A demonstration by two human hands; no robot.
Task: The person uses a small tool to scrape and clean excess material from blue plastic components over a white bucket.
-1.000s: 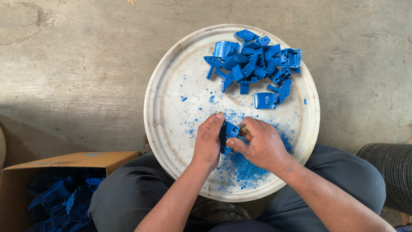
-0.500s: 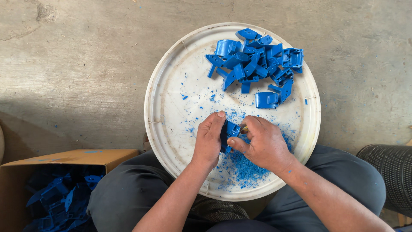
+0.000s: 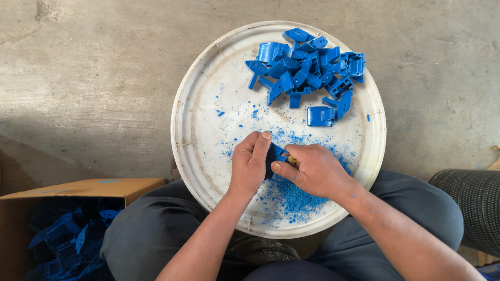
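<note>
Your left hand (image 3: 249,165) and right hand (image 3: 312,169) both pinch small blue moulded plastic part (image 3: 275,154) btwn fingertips; blue shavings (image 3: 297,195) just below fingers.

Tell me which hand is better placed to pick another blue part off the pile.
Right, probably. The right hand sits below the pile of blue parts at the tray's far right. The left hand, farther left, grips the blue part being worked.
</note>
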